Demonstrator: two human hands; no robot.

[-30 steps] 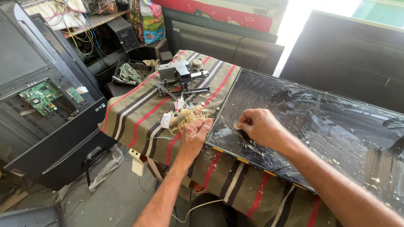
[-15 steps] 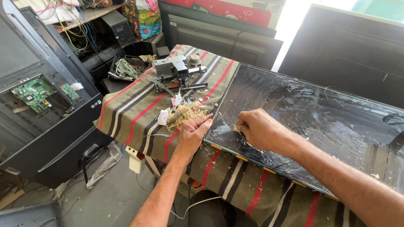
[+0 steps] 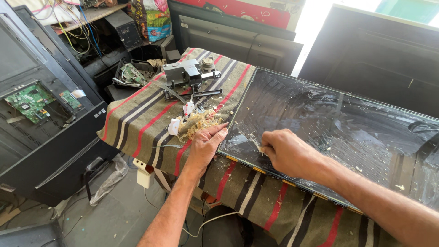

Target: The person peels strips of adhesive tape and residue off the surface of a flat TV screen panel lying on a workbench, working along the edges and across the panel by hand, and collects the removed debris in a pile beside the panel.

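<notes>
A large dark glass display panel (image 3: pixel 338 132) lies flat on a striped cloth (image 3: pixel 146 119), smeared with scraped residue. My right hand (image 3: pixel 286 153) rests on the panel's near-left corner, its fingers closed around a small scraping tool whose tip barely shows. Beside the panel's left edge, my left hand (image 3: pixel 206 144) lies flat on the cloth with fingers together, touching a pile of pale scraped scraps (image 3: pixel 199 121).
A grey metal part with cables (image 3: pixel 187 77) sits at the cloth's far end. An opened television with green circuit boards (image 3: pixel 32 100) stands at left. More dark screens (image 3: pixel 379 50) lean behind. A white power strip (image 3: pixel 142 171) hangs under the table.
The view has shifted slightly. My right hand has stayed at the panel's corner, and my left hand has stayed by the scrap pile.
</notes>
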